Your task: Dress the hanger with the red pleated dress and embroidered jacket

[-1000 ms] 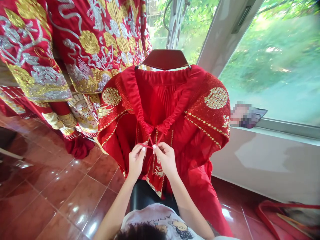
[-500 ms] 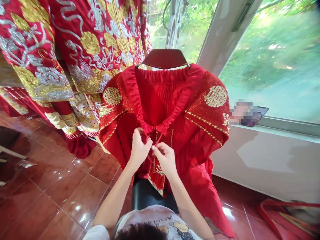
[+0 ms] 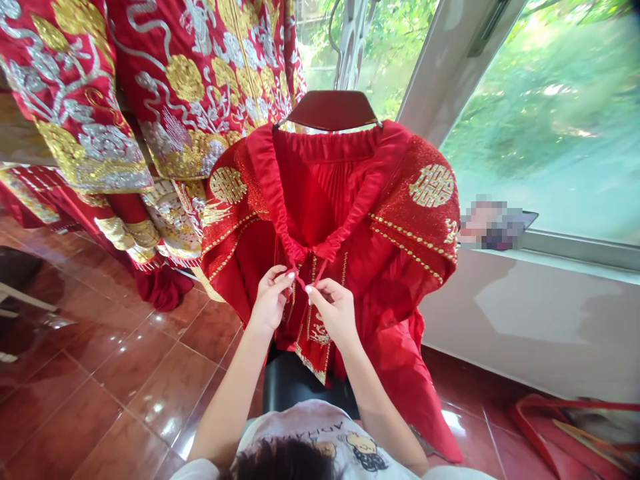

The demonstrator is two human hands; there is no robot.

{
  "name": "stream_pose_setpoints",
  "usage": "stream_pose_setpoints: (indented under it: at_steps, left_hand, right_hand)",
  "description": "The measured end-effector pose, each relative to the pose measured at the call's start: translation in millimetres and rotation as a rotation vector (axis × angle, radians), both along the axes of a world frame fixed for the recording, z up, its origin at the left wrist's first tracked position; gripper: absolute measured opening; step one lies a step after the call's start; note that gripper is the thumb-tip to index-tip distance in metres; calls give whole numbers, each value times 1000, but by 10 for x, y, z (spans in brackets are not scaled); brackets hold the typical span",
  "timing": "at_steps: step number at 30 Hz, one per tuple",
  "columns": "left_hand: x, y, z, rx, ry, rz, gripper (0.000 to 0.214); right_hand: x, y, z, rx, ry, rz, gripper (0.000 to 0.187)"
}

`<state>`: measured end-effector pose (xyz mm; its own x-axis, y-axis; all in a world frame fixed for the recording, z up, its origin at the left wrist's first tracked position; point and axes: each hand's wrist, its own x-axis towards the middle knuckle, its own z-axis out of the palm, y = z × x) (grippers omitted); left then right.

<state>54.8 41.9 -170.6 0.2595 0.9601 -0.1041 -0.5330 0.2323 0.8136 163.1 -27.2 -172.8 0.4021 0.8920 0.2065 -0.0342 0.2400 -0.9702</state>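
Observation:
A red garment [image 3: 400, 227] with gold embroidery hangs open on a dark wooden hanger [image 3: 333, 110] in front of me. Two thin red ties [image 3: 301, 275] come down from its gathered neckline. My left hand [image 3: 270, 300] pinches one tie between thumb and fingers, just under the neckline. My right hand [image 3: 334, 310] pinches the other tie beside it. The two hands nearly touch at the fingertips.
A second red robe [image 3: 165, 87], heavy with gold and silver embroidery, hangs at the left. A white window ledge [image 3: 550, 263] runs along the right under a large window. The floor is glossy red tile [image 3: 115, 373]. A red bag [image 3: 575, 427] lies at the lower right.
My left hand went up to the neckline half a second ago and has come back down. Both hands now pinch the ties slightly higher than a second ago.

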Motion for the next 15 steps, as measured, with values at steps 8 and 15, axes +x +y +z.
stream_pose_setpoints:
  at_steps: [8,15]
  left_hand:
    - [17,-86,-87,76,234,135,35]
    - [187,16,-354,117,264,310,28]
  right_hand:
    - [12,-49,40,-23,-15,-7,28]
    - [-48,-29,55,-23,-55,-34,31]
